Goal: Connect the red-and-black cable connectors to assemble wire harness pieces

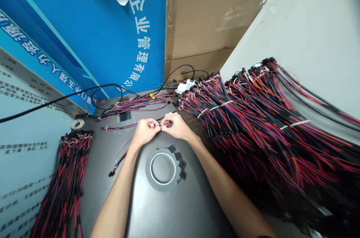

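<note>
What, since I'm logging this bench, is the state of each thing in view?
Left hand: pinching thin wires
Right hand: pinching thin wires
Thin wires: held, joining unclear
Grey ring: flat, dark pieces along edge
Right cable bundles: tied with white bands
Left cable bundle: gathered
White coil: wound
Black cable: loosely looped
Table wires: lying loose

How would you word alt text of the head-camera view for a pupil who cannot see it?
A person's left hand and right hand pinch thin wiring over a grey table. A flat grey ring lies nearer the wearer; a red-and-black wire bundle is at left, and larger tied wire bundles are heaped at right.
</note>
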A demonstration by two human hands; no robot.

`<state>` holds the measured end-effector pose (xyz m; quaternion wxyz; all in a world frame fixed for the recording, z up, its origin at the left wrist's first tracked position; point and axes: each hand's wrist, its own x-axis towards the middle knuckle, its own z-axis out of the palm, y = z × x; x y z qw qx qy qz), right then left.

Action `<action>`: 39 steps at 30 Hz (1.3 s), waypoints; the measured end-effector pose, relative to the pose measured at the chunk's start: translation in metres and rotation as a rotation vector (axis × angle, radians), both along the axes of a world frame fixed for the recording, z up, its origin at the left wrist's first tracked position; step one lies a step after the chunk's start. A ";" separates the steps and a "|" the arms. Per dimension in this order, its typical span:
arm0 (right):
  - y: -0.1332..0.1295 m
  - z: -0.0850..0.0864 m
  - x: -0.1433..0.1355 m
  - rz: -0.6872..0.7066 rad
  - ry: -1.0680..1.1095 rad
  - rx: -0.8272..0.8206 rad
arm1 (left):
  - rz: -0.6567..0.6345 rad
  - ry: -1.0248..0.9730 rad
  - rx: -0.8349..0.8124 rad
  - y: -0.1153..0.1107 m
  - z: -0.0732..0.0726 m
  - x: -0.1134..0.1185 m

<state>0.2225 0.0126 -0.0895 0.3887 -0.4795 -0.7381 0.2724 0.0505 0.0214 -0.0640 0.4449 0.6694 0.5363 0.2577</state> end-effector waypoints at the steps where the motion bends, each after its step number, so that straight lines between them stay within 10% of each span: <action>1: 0.000 0.000 0.000 0.000 0.002 -0.004 | -0.001 -0.004 -0.004 0.000 0.000 0.000; 39: -0.002 0.001 0.006 0.030 0.183 -0.052 | -0.020 -0.112 0.069 0.001 -0.014 -0.005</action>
